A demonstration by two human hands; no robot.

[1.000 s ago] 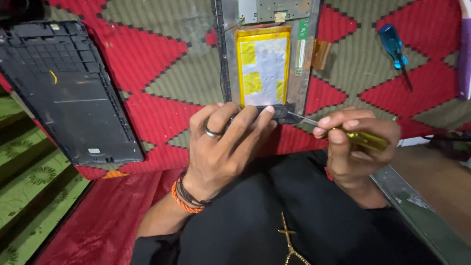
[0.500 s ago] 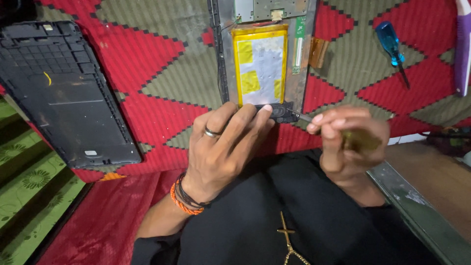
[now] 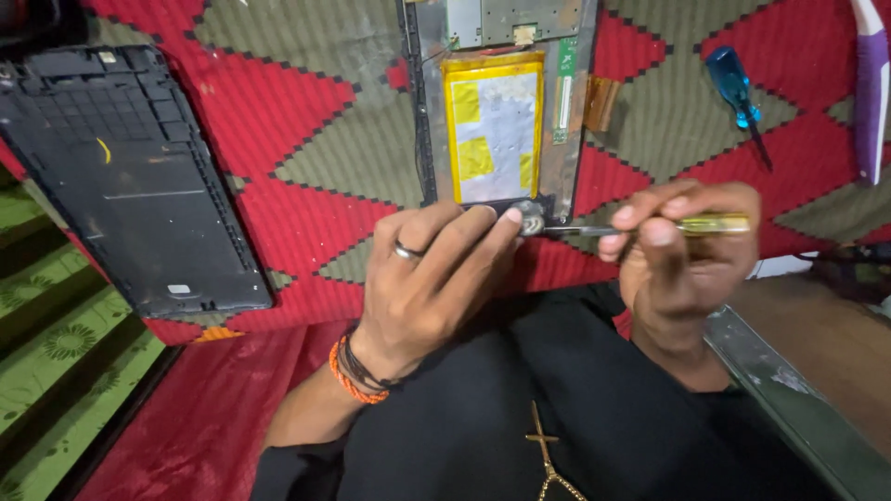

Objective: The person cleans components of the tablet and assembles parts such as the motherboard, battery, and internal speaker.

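An opened tablet (image 3: 427,111) lies on a red and olive patterned cloth, its yellow-edged silver battery (image 3: 495,130) and green circuit board showing. My left hand (image 3: 432,278), with a ring and orange and black wristbands, presses its fingertips on the tablet's near edge beside a small round metal part (image 3: 532,223). My right hand (image 3: 682,264) grips a yellow-handled screwdriver (image 3: 710,224) held level, its tip at that round part.
The tablet's black back cover (image 3: 130,176) lies inner side up at the left. A blue-handled screwdriver (image 3: 738,97) rests on the cloth at upper right, a purple and white tool (image 3: 871,93) at the right edge. A green patterned mat (image 3: 56,371) lies at lower left.
The right hand has turned the screwdriver from a slant to level and brought its tip against the small round part. The view has shifted a little; the left hand has stayed on the tablet's edge.
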